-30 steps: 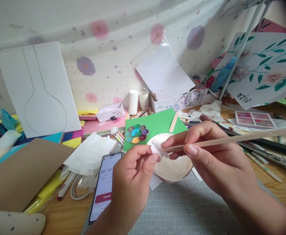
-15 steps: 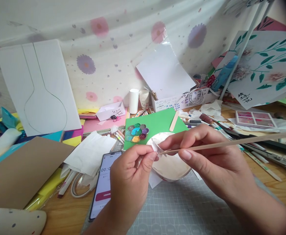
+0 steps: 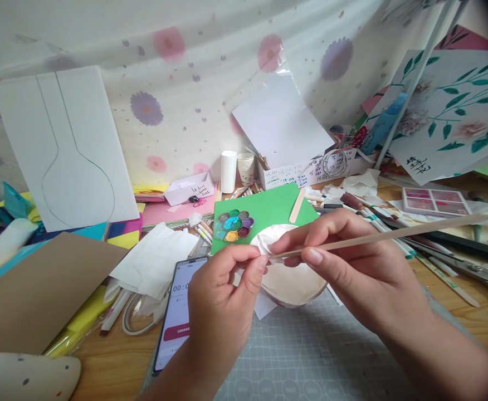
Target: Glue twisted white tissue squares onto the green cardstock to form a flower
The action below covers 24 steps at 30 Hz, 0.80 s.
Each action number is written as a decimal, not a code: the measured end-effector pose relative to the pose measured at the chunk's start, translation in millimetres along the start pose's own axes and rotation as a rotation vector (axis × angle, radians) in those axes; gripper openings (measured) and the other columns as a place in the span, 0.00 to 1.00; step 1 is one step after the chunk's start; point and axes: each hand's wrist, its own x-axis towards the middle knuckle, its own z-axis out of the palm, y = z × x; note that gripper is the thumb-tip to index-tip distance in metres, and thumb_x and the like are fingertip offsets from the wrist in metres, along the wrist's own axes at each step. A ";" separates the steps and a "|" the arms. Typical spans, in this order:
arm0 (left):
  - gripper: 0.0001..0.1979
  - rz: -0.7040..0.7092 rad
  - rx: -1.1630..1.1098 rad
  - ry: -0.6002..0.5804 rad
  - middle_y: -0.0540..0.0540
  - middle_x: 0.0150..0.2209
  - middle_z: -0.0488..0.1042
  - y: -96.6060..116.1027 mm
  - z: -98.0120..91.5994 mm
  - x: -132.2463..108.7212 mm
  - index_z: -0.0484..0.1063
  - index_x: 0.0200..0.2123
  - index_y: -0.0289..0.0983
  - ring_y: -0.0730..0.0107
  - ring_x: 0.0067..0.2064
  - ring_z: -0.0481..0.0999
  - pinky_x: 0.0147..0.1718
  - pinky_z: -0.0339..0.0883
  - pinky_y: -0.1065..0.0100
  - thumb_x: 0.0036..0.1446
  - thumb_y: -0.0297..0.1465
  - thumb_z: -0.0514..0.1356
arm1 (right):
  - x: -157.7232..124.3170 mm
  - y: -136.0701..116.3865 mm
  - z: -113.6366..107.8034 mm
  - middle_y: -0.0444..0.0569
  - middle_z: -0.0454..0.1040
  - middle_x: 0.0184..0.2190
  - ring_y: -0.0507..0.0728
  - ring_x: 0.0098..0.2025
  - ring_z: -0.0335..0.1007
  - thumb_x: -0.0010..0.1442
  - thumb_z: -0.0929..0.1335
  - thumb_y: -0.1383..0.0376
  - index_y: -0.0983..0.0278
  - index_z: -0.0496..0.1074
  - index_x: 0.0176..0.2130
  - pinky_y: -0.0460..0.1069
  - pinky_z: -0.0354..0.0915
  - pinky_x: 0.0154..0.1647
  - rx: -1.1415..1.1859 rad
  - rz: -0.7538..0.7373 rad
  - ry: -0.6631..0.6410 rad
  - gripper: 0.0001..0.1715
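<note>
A long thin wooden stick (image 3: 377, 236) slants across my right hand (image 3: 352, 267), pinched between thumb and fingers, with its free end out to the right. The stick's other end reaches the fingertips of my left hand (image 3: 231, 301), where thumb and forefinger are pressed together. A crumpled piece of thin white paper (image 3: 264, 240) shows at those fingertips; its lower part is hidden. Below the hands stands a round bowl (image 3: 296, 284) with a pale inside, partly covered by my right fingers. It rests by a grey gridded cutting mat (image 3: 294, 356).
Behind the bowl lies green card (image 3: 264, 206) with a paint palette (image 3: 233, 225) and a flat wooden stick (image 3: 297, 206). A phone (image 3: 177, 317) lies left of my left hand. Scissors (image 3: 473, 270) and pens are at right. White tissues (image 3: 156, 262) and brown card (image 3: 52, 295) lie left.
The stick has turned slightly and its right end has drawn inward to the left. The white paper at the fingertips has shifted and folded differently. My hands stay nearly in place.
</note>
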 end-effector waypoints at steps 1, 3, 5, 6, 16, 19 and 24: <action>0.05 -0.011 -0.006 0.014 0.56 0.25 0.81 0.0 0.5 -0.4 0.78 0.32 0.42 0.73 0.27 0.81 0.30 0.74 0.76 0.57 0.26 0.64 | 0.0 -0.2 -0.1 0.48 0.84 0.41 0.54 0.43 0.82 0.64 0.73 0.66 0.60 0.73 0.36 0.46 0.78 0.43 -0.013 0.002 0.011 0.05; 0.05 -0.035 -0.028 0.029 0.55 0.25 0.81 0.1 1.4 -1.3 0.78 0.31 0.42 0.72 0.27 0.81 0.29 0.74 0.75 0.56 0.26 0.64 | 0.1 0.2 -0.4 0.49 0.84 0.40 0.55 0.42 0.82 0.64 0.73 0.65 0.60 0.73 0.36 0.46 0.78 0.42 -0.023 -0.003 0.022 0.05; 0.04 -0.064 -0.070 0.027 0.54 0.25 0.81 -0.1 2.2 -1.9 0.79 0.31 0.41 0.72 0.27 0.81 0.29 0.74 0.74 0.55 0.26 0.65 | 0.3 1.4 -1.0 0.48 0.83 0.40 0.54 0.43 0.81 0.65 0.72 0.66 0.61 0.73 0.36 0.45 0.77 0.42 -0.016 -0.009 0.020 0.05; 0.04 -0.080 -0.095 0.015 0.53 0.26 0.81 -0.3 2.5 -2.0 0.79 0.32 0.41 0.72 0.28 0.81 0.29 0.74 0.75 0.55 0.26 0.65 | 0.5 2.1 -1.3 0.48 0.83 0.40 0.53 0.43 0.81 0.65 0.72 0.66 0.61 0.72 0.36 0.44 0.77 0.42 -0.008 -0.011 0.018 0.05; 0.04 -0.251 -0.445 -0.082 0.52 0.29 0.81 -7.1 2.9 -2.8 0.78 0.32 0.40 0.73 0.32 0.80 0.33 0.75 0.75 0.54 0.26 0.68 | 1.9 8.0 -2.0 0.47 0.83 0.38 0.53 0.42 0.81 0.65 0.72 0.68 0.62 0.73 0.37 0.44 0.77 0.41 0.113 -0.014 0.009 0.04; 0.04 -0.275 -0.508 -0.092 0.53 0.28 0.79 -8.8 4.2 -2.1 0.77 0.30 0.40 0.74 0.31 0.79 0.33 0.74 0.75 0.55 0.26 0.68 | 2.1 8.4 -0.7 0.47 0.83 0.37 0.51 0.40 0.81 0.65 0.72 0.67 0.62 0.72 0.37 0.43 0.77 0.38 0.148 0.003 0.016 0.05; 0.02 -0.287 -0.517 -0.098 0.51 0.29 0.80 -9.7 5.5 -0.2 0.78 0.33 0.39 0.74 0.32 0.78 0.32 0.74 0.75 0.56 0.26 0.68 | 3.1 8.9 -1.1 0.48 0.83 0.38 0.53 0.39 0.81 0.64 0.73 0.64 0.61 0.71 0.35 0.44 0.78 0.34 0.131 0.026 0.041 0.07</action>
